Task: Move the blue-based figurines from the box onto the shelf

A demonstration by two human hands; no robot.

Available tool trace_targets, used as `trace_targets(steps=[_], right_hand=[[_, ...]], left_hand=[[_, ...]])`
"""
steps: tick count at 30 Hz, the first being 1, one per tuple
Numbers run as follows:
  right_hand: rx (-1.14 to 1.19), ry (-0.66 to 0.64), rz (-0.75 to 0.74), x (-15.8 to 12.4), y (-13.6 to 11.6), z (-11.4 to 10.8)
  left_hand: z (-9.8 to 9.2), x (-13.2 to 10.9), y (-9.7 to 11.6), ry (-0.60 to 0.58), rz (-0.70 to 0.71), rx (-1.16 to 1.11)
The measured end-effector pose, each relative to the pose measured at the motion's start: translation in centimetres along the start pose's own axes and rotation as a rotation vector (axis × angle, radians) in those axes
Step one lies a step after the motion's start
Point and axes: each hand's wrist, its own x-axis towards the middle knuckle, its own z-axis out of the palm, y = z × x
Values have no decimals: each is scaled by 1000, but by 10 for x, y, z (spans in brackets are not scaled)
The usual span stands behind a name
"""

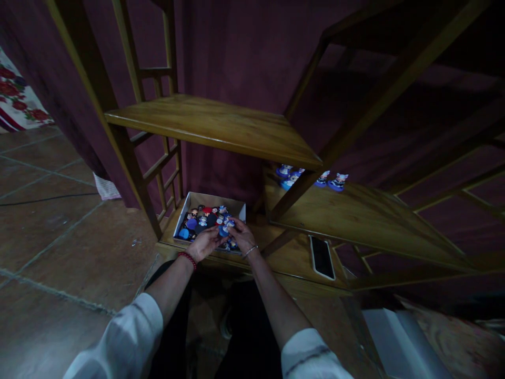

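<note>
Over the right half of an open white box (185,210), both my hands hold one small blue-and-white figurine (226,227). The fingers of my left hand (205,243) close on its left side near the blue base. From the right, my right hand (243,237) grips it with thumb and fingers. Inside the box lie several more small figurines, among them one with a purple base (191,224) and one with a light blue base (184,233). My hands cover part of the box's near right side.
The box rests on the low wooden shelf, with an upper shelf board (213,123) above it. Several figurines (338,182) stand on the right shelf (355,216). A phone (322,257) lies on the lower board. An upright post (295,195) crosses between.
</note>
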Motion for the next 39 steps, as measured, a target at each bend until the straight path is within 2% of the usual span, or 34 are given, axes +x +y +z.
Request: trace_targets(steps=[18,26,39], right_hand=[[87,67,76,2,1,2],[96,18,86,-1,-5,3],[57,5,65,0,-5,4]], left_hand=[[6,-7,5,62,12,27],[0,-3,4,27,-5,12],[3,-5,5,19,-13,18]])
